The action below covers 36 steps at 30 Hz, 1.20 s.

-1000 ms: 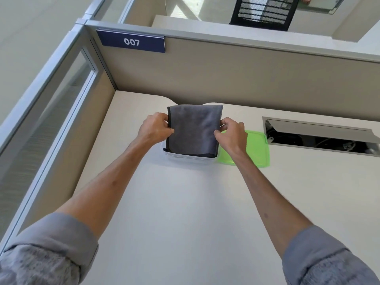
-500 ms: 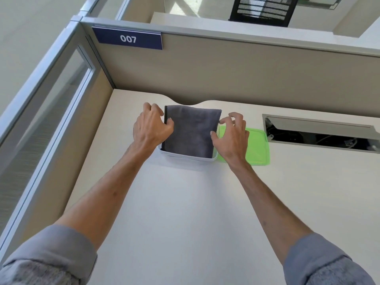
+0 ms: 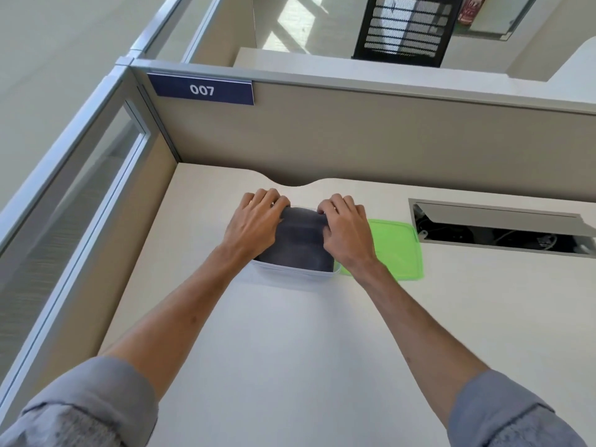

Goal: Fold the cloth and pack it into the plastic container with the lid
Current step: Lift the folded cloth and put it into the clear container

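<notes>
A folded dark grey cloth (image 3: 298,243) fills the clear plastic container (image 3: 296,273) near the back of the desk. My left hand (image 3: 254,222) lies on the cloth's left side, fingers curled over its far left corner. My right hand (image 3: 346,227) lies on its right side, fingers curled over the far right corner. Both hands press on the cloth. The container's far rim is hidden by hands and cloth. The green lid (image 3: 398,250) lies flat on the desk right of the container, partly under my right wrist.
The beige desk (image 3: 306,333) is boxed in by a cubicle wall (image 3: 354,140) at the back and a glass partition (image 3: 64,204) on the left. An open cable slot (image 3: 500,227) cuts into the desk at the back right.
Both hands moved from the cloth's sides onto its top and far corners. The cloth has sunk lower into the container.
</notes>
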Motion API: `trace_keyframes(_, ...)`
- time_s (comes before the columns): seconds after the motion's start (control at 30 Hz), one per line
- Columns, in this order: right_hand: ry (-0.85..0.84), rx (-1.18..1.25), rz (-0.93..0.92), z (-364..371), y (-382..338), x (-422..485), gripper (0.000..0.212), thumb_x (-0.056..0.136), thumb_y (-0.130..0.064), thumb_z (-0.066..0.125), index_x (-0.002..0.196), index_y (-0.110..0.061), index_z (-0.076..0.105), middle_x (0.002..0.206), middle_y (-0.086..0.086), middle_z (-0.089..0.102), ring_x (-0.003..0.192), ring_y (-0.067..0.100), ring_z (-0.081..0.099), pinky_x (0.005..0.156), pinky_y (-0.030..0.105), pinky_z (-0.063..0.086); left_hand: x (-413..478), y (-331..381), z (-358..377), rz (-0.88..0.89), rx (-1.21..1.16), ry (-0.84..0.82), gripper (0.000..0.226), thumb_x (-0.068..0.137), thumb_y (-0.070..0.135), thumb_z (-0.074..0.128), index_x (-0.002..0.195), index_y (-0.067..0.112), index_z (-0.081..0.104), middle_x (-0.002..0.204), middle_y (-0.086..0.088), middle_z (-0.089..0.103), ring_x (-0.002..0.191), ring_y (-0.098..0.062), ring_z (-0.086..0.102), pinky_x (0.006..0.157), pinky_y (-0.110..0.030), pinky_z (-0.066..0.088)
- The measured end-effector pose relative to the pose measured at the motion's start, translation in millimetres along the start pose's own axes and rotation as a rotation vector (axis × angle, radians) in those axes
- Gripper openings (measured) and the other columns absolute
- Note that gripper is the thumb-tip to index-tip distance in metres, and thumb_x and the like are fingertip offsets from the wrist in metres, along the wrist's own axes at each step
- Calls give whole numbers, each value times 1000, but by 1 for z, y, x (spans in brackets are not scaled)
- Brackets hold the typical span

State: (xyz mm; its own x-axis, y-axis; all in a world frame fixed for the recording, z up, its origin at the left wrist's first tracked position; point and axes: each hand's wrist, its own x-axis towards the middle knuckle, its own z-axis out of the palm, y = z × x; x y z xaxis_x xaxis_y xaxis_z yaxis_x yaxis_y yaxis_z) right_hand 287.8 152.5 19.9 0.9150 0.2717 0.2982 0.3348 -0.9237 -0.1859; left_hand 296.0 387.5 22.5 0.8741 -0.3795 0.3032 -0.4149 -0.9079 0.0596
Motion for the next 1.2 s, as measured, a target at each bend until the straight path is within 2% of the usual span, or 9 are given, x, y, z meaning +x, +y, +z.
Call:
trace_keyframes(0.17, -51, -124, -76, 12, -10, -15, 47, 70, 6, 72, 110, -16, 60, 109, 4, 60, 101, 33, 56, 81, 43, 44, -21, 2, 12, 59, 36, -2, 28, 92, 4, 63, 117, 18, 64, 114, -3, 65, 100, -30, 60, 89, -42, 46)
trace_keyframes(0.37, -150, -180, -39, 15, -16, -17, 65, 59, 11, 78, 117, -15, 64, 109, 7, 63, 99, 33, 59, 79, 42, 46, -24, -2, 17, 8, 15, -148, 30, 90, 15, 68, 120, 20, 67, 116, -1, 72, 106, -29, 66, 98, -42, 48)
trace_keyframes(0.5, -77, -177, -9, 7, -15, -16, 46, 77, -2, 74, 119, -15, 66, 120, 6, 62, 108, 32, 58, 91, 44, 46, -28, -4, 10, -56, -63, -85, 50, 94, 20, 71, 143, 16, 62, 137, -3, 71, 128, -31, 65, 112, -45, 48)
trace_keyframes(0.6, 12, -167, -12, 4, -11, -16, 21, 89, -12, 67, 110, -13, 71, 118, 7, 62, 106, 32, 58, 94, 45, 47, -30, -3, 4, -57, -123, 21, 40, 100, 20, 69, 138, 14, 65, 138, -4, 71, 127, -32, 65, 111, -45, 50)
trace_keyframes(0.7, -14, -223, -22, 13, -10, -19, 22, 84, 0, 67, 100, -12, 75, 107, 6, 63, 100, 32, 58, 87, 44, 46, -34, -3, 5, 2, -62, 67, 31, 99, 8, 68, 129, 13, 71, 137, -7, 68, 127, -35, 64, 108, -45, 50)
trace_keyframes(0.87, -24, -214, 18, 21, -11, -15, 29, 78, 9, 68, 95, -13, 76, 102, 6, 64, 99, 33, 58, 82, 44, 46, -38, -3, 13, -52, -64, 40, 55, 84, -8, 79, 137, 9, 73, 128, -8, 75, 107, -35, 71, 96, -45, 57)
trace_keyframes(1.03, -83, -215, 21, 22, -15, -20, 37, 80, 6, 67, 110, -14, 76, 112, 5, 63, 107, 32, 57, 86, 44, 47, -40, -1, 13, -93, -70, -53, 55, 81, -6, 82, 135, 3, 76, 117, -13, 83, 103, -39, 78, 101, -48, 60)
trace_keyframes(1.13, 34, -82, 48, 11, -14, -29, 45, 89, -3, 65, 130, -19, 73, 125, 0, 64, 115, 27, 58, 93, 43, 46, -44, 1, 10, -79, -86, 19, 51, 85, -5, 80, 135, 3, 75, 125, -14, 81, 111, -39, 76, 103, -49, 59)
trace_keyframes(1.2, 152, 13, 162, 2, -3, -43, 48, 92, -4, 62, 136, -20, 72, 130, -1, 66, 118, 25, 58, 97, 45, 46, -42, 5, 7, -85, -106, 82, 47, 91, -1, 74, 138, 4, 72, 135, -13, 77, 122, -38, 72, 107, -50, 57)
